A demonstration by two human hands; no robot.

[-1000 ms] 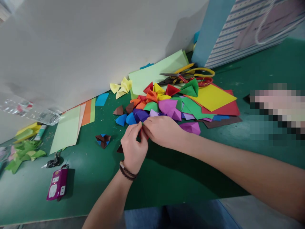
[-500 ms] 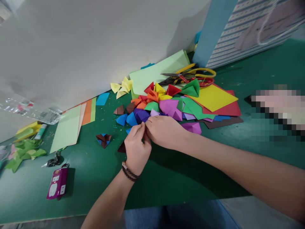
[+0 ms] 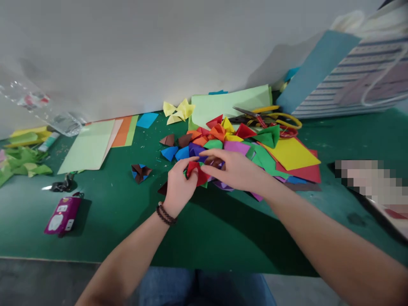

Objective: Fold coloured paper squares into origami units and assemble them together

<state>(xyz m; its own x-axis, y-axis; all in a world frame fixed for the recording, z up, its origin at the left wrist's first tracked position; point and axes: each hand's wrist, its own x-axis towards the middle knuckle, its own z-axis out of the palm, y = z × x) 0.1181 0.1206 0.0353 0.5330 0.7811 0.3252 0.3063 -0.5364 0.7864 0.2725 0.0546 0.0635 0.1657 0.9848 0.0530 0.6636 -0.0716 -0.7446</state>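
Observation:
A red and green folded paper piece (image 3: 201, 175) is pinched between the thumb and fingers of my left hand (image 3: 181, 182), which wears a dark braided bracelet. Close on its right, my right hand (image 3: 234, 168) has its fingers apart, their tips at the edge of the red paper. Behind both hands lies a pile of folded pieces, among them an orange one (image 3: 217, 132), a blue one (image 3: 169, 153) and a purple one (image 3: 237, 147). A brown and blue folded piece (image 3: 140, 172) sits alone to the left.
Scissors (image 3: 251, 114) lie behind the pile on pale green sheets (image 3: 219, 105). A yellow sheet (image 3: 291, 154) is at right, near a striped bag (image 3: 347, 80). At left are a purple device (image 3: 63, 214), small black-handled cutters (image 3: 63, 183) and a plastic bottle (image 3: 63, 121).
My right hand has opened and drawn slightly away from my left. The red and green piece now shows between them. The camera view has turned and shifted.

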